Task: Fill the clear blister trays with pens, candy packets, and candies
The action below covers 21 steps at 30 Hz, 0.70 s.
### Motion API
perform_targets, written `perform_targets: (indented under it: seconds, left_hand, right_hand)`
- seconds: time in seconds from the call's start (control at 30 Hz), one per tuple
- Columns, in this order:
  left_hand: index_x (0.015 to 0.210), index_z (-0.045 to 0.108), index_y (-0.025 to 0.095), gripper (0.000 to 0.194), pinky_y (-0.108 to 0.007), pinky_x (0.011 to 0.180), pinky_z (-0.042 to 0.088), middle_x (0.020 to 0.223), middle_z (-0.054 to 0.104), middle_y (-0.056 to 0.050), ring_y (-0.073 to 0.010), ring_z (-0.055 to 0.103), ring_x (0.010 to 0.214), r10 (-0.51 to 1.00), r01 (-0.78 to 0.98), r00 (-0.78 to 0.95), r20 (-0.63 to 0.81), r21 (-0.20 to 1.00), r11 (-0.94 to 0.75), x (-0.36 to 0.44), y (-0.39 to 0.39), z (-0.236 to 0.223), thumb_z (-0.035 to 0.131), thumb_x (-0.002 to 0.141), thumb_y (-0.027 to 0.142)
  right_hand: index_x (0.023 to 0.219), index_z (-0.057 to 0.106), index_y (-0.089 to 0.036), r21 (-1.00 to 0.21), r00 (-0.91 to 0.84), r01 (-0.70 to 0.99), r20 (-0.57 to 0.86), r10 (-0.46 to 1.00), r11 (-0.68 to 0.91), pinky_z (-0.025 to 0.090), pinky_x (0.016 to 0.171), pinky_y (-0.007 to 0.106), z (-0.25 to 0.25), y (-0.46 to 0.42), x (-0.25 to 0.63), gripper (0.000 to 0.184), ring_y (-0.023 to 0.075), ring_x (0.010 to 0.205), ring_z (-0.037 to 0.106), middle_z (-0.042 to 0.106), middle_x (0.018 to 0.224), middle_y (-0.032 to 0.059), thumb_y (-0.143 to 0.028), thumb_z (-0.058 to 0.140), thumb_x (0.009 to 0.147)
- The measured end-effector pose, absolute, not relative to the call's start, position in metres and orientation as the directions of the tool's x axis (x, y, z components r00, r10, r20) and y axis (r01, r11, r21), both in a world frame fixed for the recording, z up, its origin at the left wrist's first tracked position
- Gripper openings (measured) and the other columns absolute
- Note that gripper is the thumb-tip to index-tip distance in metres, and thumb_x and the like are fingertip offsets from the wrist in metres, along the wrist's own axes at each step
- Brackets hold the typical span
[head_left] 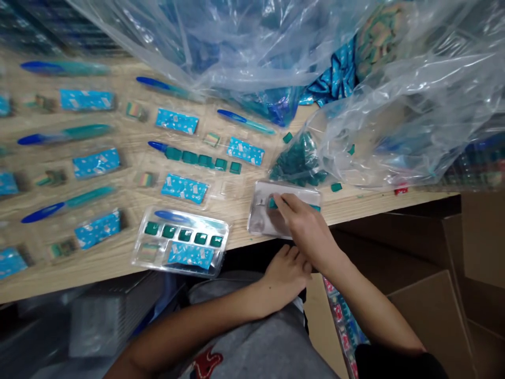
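My right hand [305,226] reaches over a clear plastic tray [258,223] at the table's front edge. Its thumb and fingers are pinched at a small green square piece [272,202] in the tray. More green shows in the tray to the right of the fingers. Just below, my left hand [286,276] rests in front of my body, fingers loosely bent and apart from the tray; nothing shows in it. To the left, another clear tray [138,258] holds a row of several green squares [185,235], a blue-green pen, a striped block [149,252] and a blue dotted packet [191,256].
A pile of green pieces [298,160] spills from a large clear plastic bag [374,121]. Several more filled trays with pens and blue packets [97,163] cover the table's left side. Cardboard boxes [434,310] stand below at the right.
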<state>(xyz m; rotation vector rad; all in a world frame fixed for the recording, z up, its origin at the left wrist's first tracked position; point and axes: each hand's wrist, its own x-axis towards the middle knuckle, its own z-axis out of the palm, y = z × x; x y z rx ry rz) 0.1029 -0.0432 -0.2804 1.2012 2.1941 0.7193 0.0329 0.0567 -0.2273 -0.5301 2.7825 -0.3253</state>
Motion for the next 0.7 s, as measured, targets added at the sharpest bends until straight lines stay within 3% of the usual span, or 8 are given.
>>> perform_targets:
  seconds: [0.1,0.27,0.33,0.4,0.43,0.5,0.6,0.7]
  left_hand:
    - [0.107,0.067,0.011,0.019,-0.040,0.087,0.055,0.109,0.070,-0.013,-0.0252,0.066,0.102,0.863,0.587,-0.454,-0.223,0.654,0.477,0.106,-0.042,-0.282,0.054,0.094,0.009]
    - [0.111,0.065,0.013,0.019,-0.041,0.088,0.056,0.109,0.070,-0.012,-0.0249,0.068,0.099,0.858,0.571,-0.478,-0.190,0.675,0.468,0.099,-0.077,-0.260,0.053,0.096,0.014]
    - [0.108,0.064,0.018,0.016,-0.033,0.087,0.057,0.104,0.071,-0.006,-0.0191,0.069,0.097,0.790,0.446,-0.607,-0.082,0.788,0.425,0.089,-0.098,-0.242,0.051,0.098,0.017]
    - [0.109,0.063,0.022,0.017,-0.024,0.085,0.056,0.101,0.071,0.000,-0.0127,0.069,0.094,0.610,0.310,-0.792,0.018,0.873,0.376,0.078,-0.114,-0.225,0.050,0.099,0.017]
    - [0.110,0.062,0.024,0.018,-0.021,0.085,0.055,0.101,0.071,0.001,-0.0107,0.068,0.093,0.500,0.266,-0.864,0.052,0.891,0.367,0.073,-0.120,-0.217,0.051,0.099,0.016]
    - [0.112,0.063,0.027,0.021,-0.019,0.089,0.053,0.102,0.070,0.003,-0.0087,0.067,0.096,0.328,0.233,-0.938,0.113,0.906,0.353,0.066,-0.125,-0.204,0.052,0.098,0.014]
    - [0.117,0.063,0.028,0.026,-0.017,0.095,0.050,0.108,0.066,0.002,-0.0076,0.063,0.102,0.300,0.293,-0.933,0.198,0.901,0.319,0.061,-0.118,-0.196,0.056,0.096,0.014]
    - [0.115,0.063,0.026,0.025,-0.015,0.098,0.047,0.109,0.063,0.002,-0.0072,0.061,0.106,0.401,0.396,-0.881,0.252,0.856,0.333,0.061,-0.110,-0.195,0.058,0.095,0.013]
  right_hand:
    - [0.133,0.056,-0.004,-0.416,-0.917,-0.272,-0.162,-0.365,0.868,0.062,0.081,0.042,-0.234,0.055,0.034,0.044,0.0298,0.101,0.069,0.062,0.122,0.0225,-0.001,0.037,0.094]
    - [0.121,0.066,-0.013,-0.676,-0.973,-0.177,0.009,-0.232,0.716,0.062,0.081,0.038,-0.242,0.061,0.039,0.029,0.0242,0.098,0.069,0.065,0.116,0.0160,-0.016,0.050,0.098]
    - [0.128,0.064,-0.020,-0.870,-0.987,-0.107,0.034,-0.157,0.481,0.061,0.087,0.034,-0.235,0.067,0.046,0.031,0.0198,0.105,0.069,0.064,0.125,0.0115,-0.020,0.052,0.099]
    - [0.133,0.060,-0.028,-0.997,-0.994,-0.004,-0.005,-0.110,0.078,0.060,0.093,0.031,-0.223,0.069,0.058,0.035,0.0153,0.106,0.070,0.065,0.128,0.0061,-0.019,0.051,0.100]
    - [0.134,0.059,-0.031,-0.994,-0.993,0.040,-0.028,-0.114,-0.106,0.059,0.095,0.031,-0.217,0.068,0.064,0.037,0.0136,0.105,0.071,0.066,0.127,0.0035,-0.017,0.050,0.101]
    - [0.132,0.057,-0.034,-0.946,-0.993,0.070,-0.034,-0.116,-0.315,0.058,0.098,0.031,-0.205,0.062,0.076,0.038,0.0125,0.110,0.070,0.069,0.124,-0.0002,-0.014,0.051,0.100]
    - [0.119,0.063,-0.030,-0.940,-0.999,0.010,0.008,-0.051,-0.341,0.058,0.097,0.029,-0.193,0.056,0.090,0.030,0.0134,0.118,0.065,0.070,0.125,-0.0004,-0.011,0.057,0.097]
    - [0.107,0.068,-0.026,-0.991,-0.994,-0.104,0.101,0.043,-0.080,0.059,0.090,0.026,-0.198,0.067,0.094,0.021,0.0145,0.114,0.067,0.071,0.122,0.0020,-0.012,0.064,0.093]
